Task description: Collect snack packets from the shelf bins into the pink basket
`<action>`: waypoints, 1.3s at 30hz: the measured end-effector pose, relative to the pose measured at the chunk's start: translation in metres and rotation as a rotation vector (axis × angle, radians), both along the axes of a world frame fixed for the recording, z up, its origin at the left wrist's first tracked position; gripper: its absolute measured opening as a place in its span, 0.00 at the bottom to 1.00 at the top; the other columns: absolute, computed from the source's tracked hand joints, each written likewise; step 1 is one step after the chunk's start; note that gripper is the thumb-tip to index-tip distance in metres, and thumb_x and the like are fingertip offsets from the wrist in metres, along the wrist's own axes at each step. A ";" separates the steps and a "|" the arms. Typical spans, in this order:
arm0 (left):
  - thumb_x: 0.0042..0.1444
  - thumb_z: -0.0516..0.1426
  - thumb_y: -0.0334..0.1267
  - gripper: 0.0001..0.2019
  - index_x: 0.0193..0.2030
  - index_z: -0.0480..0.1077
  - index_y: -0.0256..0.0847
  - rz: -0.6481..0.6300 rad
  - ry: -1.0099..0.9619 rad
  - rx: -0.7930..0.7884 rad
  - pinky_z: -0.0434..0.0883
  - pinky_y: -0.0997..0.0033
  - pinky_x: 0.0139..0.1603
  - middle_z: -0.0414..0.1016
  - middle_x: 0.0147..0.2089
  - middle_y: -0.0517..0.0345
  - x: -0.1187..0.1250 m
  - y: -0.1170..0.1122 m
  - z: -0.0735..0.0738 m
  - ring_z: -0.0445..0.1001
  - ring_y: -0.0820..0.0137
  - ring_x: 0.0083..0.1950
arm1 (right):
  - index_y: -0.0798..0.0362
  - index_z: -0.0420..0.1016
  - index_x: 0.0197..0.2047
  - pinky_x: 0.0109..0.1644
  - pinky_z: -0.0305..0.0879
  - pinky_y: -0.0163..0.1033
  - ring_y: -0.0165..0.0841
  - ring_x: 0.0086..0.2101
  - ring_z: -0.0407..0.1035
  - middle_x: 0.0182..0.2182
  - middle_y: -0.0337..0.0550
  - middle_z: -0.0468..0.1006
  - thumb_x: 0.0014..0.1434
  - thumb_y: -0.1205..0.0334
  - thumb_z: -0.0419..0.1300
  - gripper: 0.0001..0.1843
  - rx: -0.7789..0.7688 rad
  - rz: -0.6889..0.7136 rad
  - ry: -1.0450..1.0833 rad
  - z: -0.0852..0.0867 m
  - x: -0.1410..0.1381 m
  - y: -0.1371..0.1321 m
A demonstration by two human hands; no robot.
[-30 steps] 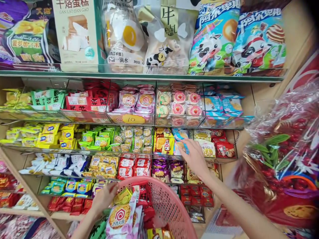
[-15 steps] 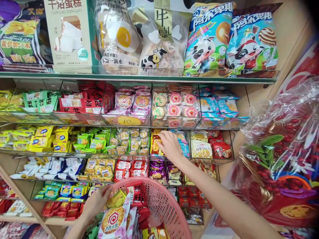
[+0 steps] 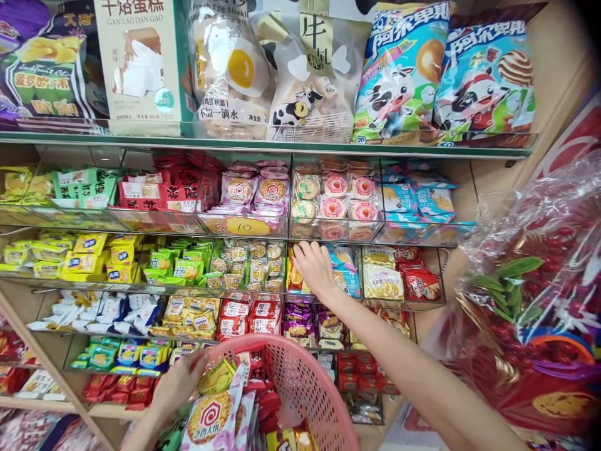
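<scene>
My right hand reaches into a clear shelf bin and rests on yellow-orange snack packets, fingers spread over them. Blue packets lie just to its right. My left hand grips the near rim of a pink plastic basket at the bottom of the view. The basket holds several snack packs, among them a white pack with a red logo and red packs.
Shelves of clear bins filled with small wrapped snacks span the view. Large bags and a cake box stand on the top shelf. A cellophane-wrapped red gift hamper crowds the right side. A wooden shelf upright stands behind it.
My right hand moved left from the blue packets to the yellow-orange packets and settled on them. The left hand kept hold of the basket rim.
</scene>
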State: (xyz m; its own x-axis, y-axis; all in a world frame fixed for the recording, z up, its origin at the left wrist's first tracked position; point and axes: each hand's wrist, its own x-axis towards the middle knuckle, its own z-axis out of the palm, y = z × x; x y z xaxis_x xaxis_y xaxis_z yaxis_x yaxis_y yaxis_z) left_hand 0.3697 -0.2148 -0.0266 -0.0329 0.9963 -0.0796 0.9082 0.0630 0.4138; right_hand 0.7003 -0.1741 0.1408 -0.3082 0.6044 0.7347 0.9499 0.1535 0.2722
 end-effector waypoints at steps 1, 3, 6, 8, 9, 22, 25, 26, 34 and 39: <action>0.59 0.42 0.51 0.23 0.50 0.71 0.45 0.002 -0.004 0.004 0.68 0.67 0.49 0.78 0.48 0.52 -0.001 0.000 0.000 0.74 0.59 0.51 | 0.58 0.67 0.51 0.39 0.57 0.44 0.41 0.40 0.63 0.43 0.54 0.72 0.64 0.67 0.45 0.16 0.004 -0.002 0.017 -0.001 0.001 0.000; 0.59 0.42 0.51 0.24 0.50 0.71 0.45 0.009 -0.016 0.006 0.68 0.68 0.48 0.78 0.47 0.53 -0.001 0.001 0.000 0.75 0.59 0.50 | 0.57 0.66 0.54 0.35 0.59 0.42 0.39 0.38 0.67 0.45 0.52 0.72 0.65 0.67 0.43 0.18 -0.013 -0.016 0.076 -0.003 0.001 0.001; 0.59 0.42 0.52 0.25 0.51 0.71 0.44 0.011 -0.019 0.009 0.68 0.66 0.48 0.77 0.48 0.51 0.000 0.004 -0.001 0.74 0.58 0.51 | 0.52 0.65 0.57 0.29 0.61 0.38 0.34 0.32 0.71 0.49 0.50 0.71 0.65 0.64 0.43 0.20 -0.067 -0.048 0.181 -0.005 0.000 0.001; 0.59 0.41 0.52 0.26 0.52 0.70 0.42 0.012 -0.009 0.008 0.68 0.65 0.49 0.76 0.50 0.50 0.001 0.005 0.000 0.74 0.57 0.52 | 0.50 0.65 0.57 0.30 0.64 0.38 0.34 0.32 0.72 0.52 0.49 0.70 0.66 0.63 0.43 0.20 -0.085 -0.020 0.233 -0.006 -0.001 0.002; 0.59 0.41 0.52 0.26 0.52 0.70 0.41 0.012 -0.005 0.006 0.68 0.64 0.49 0.76 0.51 0.49 0.002 0.005 0.000 0.73 0.57 0.52 | 0.50 0.66 0.57 0.32 0.66 0.37 0.34 0.33 0.73 0.53 0.48 0.69 0.65 0.63 0.43 0.20 -0.084 0.010 0.259 -0.007 -0.002 0.002; 0.59 0.40 0.52 0.28 0.55 0.68 0.41 0.032 0.038 -0.010 0.68 0.66 0.49 0.75 0.52 0.50 0.006 0.002 0.004 0.73 0.58 0.53 | 0.57 0.68 0.56 0.46 0.72 0.37 0.38 0.49 0.70 0.57 0.54 0.67 0.64 0.73 0.41 0.22 0.032 0.237 0.301 -0.025 0.009 0.005; 0.59 0.40 0.53 0.28 0.54 0.69 0.42 0.029 0.039 0.008 0.69 0.67 0.48 0.76 0.51 0.50 0.006 0.002 0.004 0.73 0.58 0.52 | 0.59 0.69 0.55 0.50 0.71 0.38 0.37 0.50 0.70 0.56 0.56 0.68 0.64 0.73 0.42 0.21 0.083 0.277 0.278 -0.028 0.013 0.005; 0.59 0.40 0.53 0.27 0.54 0.69 0.43 0.029 0.039 0.011 0.69 0.67 0.48 0.76 0.51 0.51 0.006 0.002 0.004 0.74 0.59 0.52 | 0.59 0.69 0.54 0.52 0.70 0.38 0.37 0.50 0.69 0.55 0.56 0.68 0.64 0.72 0.42 0.21 0.100 0.294 0.270 -0.029 0.014 0.005; 0.59 0.40 0.52 0.27 0.53 0.70 0.42 0.011 0.043 0.007 0.69 0.65 0.49 0.77 0.49 0.49 0.013 0.001 0.011 0.74 0.58 0.52 | 0.59 0.68 0.56 0.58 0.65 0.38 0.36 0.55 0.64 0.55 0.57 0.68 0.65 0.70 0.43 0.20 0.136 0.443 0.252 -0.038 0.017 -0.012; 0.58 0.43 0.52 0.24 0.50 0.72 0.45 -0.002 0.025 0.055 0.69 0.67 0.48 0.78 0.47 0.52 0.017 0.001 0.012 0.74 0.60 0.51 | 0.61 0.66 0.57 0.58 0.65 0.39 0.38 0.56 0.63 0.55 0.59 0.68 0.63 0.73 0.46 0.20 0.188 0.539 0.227 -0.042 0.015 -0.033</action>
State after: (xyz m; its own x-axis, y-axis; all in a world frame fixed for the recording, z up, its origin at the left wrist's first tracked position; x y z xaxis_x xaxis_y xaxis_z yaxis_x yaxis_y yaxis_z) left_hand 0.3865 -0.2137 -0.0144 -0.0322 0.9992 -0.0237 0.9184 0.0389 0.3938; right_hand 0.7156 -0.2074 0.0991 -0.3578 0.2608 0.8967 0.7895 0.5973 0.1413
